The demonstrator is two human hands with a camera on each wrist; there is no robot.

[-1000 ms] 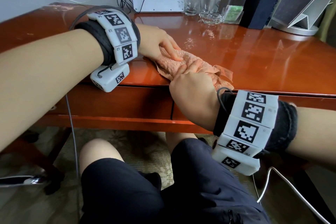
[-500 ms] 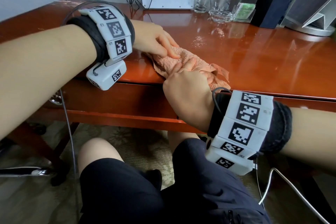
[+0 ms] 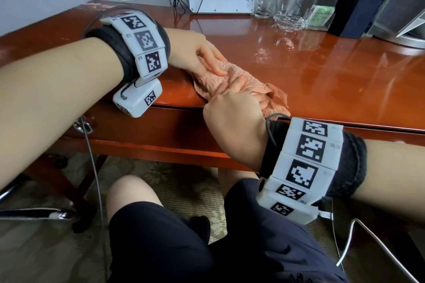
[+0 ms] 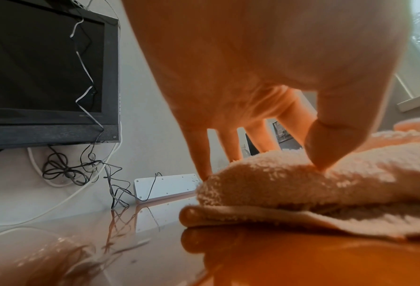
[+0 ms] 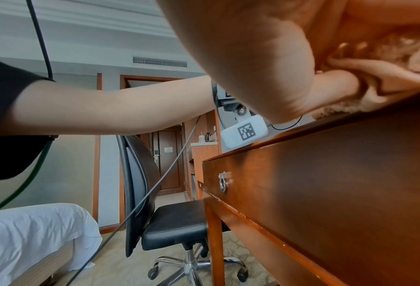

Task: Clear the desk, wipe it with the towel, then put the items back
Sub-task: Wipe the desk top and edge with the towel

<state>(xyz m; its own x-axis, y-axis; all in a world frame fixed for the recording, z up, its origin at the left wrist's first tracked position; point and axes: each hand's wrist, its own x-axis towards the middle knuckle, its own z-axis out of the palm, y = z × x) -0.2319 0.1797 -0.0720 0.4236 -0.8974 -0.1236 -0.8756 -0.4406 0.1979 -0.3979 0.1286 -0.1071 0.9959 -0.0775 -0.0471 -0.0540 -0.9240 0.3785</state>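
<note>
Both my hands sit on the towel (image 3: 232,80) at the desk's (image 3: 322,80) front edge in the head view: left hand (image 3: 195,53) pressing with straight fingers, right hand (image 3: 234,112) curled around the bunched cloth; bare wood stretches right. Left wrist: fingertips (image 4: 326,154) press the folded towel (image 4: 301,185). Right wrist: towel (image 5: 387,77) overhangs the edge, gripped.

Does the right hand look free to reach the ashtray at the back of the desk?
Probably not yet: the right hand grips the towel at the desk's front edge. The bare desk toward the glass ashtray looks unobstructed.
</note>
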